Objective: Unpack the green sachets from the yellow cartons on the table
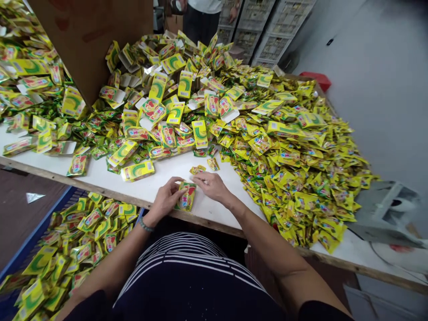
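At the table's front edge my left hand (167,199) grips a small yellow-and-green carton (187,195) with red pictures on its face. Its thumb lies over the front and the fingers wrap the left side. My right hand (212,185) is closed at the carton's top right corner, fingertips pressed together on its upper end. Whether a flap is between those fingertips is hidden. Just beyond them lie two small yellow packets, one packet (197,169) nearly behind the right fingers and another packet (213,164) farther back.
A heap of cartons (174,113) covers the table's back, beside a brown cardboard panel (100,35). Small yellow packets (294,169) pile up at right. A blue crate (63,206) of cartons stands lower left. A grey device (391,214) sits far right. A person (202,20) stands behind.
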{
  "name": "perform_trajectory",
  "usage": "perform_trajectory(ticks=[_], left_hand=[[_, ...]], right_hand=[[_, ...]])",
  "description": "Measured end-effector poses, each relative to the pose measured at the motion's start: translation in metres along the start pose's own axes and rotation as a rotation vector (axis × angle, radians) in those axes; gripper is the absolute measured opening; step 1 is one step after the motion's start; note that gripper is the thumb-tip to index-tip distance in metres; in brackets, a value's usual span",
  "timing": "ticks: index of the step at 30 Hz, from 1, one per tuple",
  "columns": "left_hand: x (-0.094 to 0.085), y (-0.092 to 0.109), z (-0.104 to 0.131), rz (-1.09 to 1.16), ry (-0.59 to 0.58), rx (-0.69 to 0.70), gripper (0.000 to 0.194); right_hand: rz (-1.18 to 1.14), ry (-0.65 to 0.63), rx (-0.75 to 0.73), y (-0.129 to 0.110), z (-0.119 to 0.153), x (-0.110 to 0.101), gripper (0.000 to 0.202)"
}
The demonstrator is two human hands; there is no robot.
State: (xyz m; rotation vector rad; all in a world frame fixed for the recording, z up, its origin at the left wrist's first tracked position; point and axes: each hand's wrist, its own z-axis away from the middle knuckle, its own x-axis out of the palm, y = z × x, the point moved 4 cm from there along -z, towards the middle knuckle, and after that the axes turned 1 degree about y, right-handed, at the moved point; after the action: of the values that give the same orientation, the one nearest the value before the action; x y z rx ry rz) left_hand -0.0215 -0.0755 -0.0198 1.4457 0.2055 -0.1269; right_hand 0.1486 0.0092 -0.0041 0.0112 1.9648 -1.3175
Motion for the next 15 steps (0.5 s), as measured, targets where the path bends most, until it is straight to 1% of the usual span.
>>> perform_trajectory(ticks=[1,2,3,4,5,7,8,9,10,11,12,13,15], left_hand=[[-0.014,0.005,0.002,-0.019,0.055,0.001,0.044],[-0.032,0.011,0.006,-0.068,0.116,-0.005,0.045],[-0.053,0.017,0.012,-0.155,0.176,-0.016,0.045],[-0.077,0.024,0.020,-0.280,0.215,-0.044,0.045],[-0.101,0.031,0.029,-0.437,0.246,-0.094,0.044],[-0.146,0.040,0.048,-0.779,0.275,-0.250,0.040],[-0.163,0.043,0.057,-0.904,0.280,-0.321,0.036],[-0.175,0.045,0.064,-0.988,0.284,-0.360,0.033],[-0.181,0.046,0.069,-1.030,0.295,-0.383,0.033],[-0.181,0.046,0.071,-1.027,0.305,-0.379,0.034],[-0.176,0.046,0.071,-0.993,0.318,-0.355,0.038],[-0.167,0.044,0.067,-0.936,0.325,-0.321,0.041],[-0.141,0.042,0.052,-0.818,0.317,-0.242,0.042]], right_hand=[[0.037,0.068,0.039,0.004,-0.006,-0.010,0.026],[0.092,0.146,0.088,0.009,-0.014,-0.022,0.026],[0.162,0.218,0.144,0.015,-0.021,-0.033,0.026],[0.241,0.261,0.198,0.023,-0.029,-0.042,0.025],[0.314,0.274,0.237,0.030,-0.038,-0.049,0.024],[0.417,0.203,0.227,0.044,-0.057,-0.050,0.023],[0.442,0.151,0.182,0.049,-0.065,-0.044,0.023],[0.452,0.100,0.120,0.052,-0.073,-0.037,0.023],[0.454,0.063,0.058,0.054,-0.079,-0.027,0.023],[0.448,0.040,0.005,0.055,-0.084,-0.018,0.023],[0.429,0.028,-0.027,0.055,-0.087,-0.010,0.022],[0.402,0.024,-0.037,0.056,-0.088,-0.003,0.020],[0.346,0.028,-0.014,0.056,-0.087,0.005,0.015]])
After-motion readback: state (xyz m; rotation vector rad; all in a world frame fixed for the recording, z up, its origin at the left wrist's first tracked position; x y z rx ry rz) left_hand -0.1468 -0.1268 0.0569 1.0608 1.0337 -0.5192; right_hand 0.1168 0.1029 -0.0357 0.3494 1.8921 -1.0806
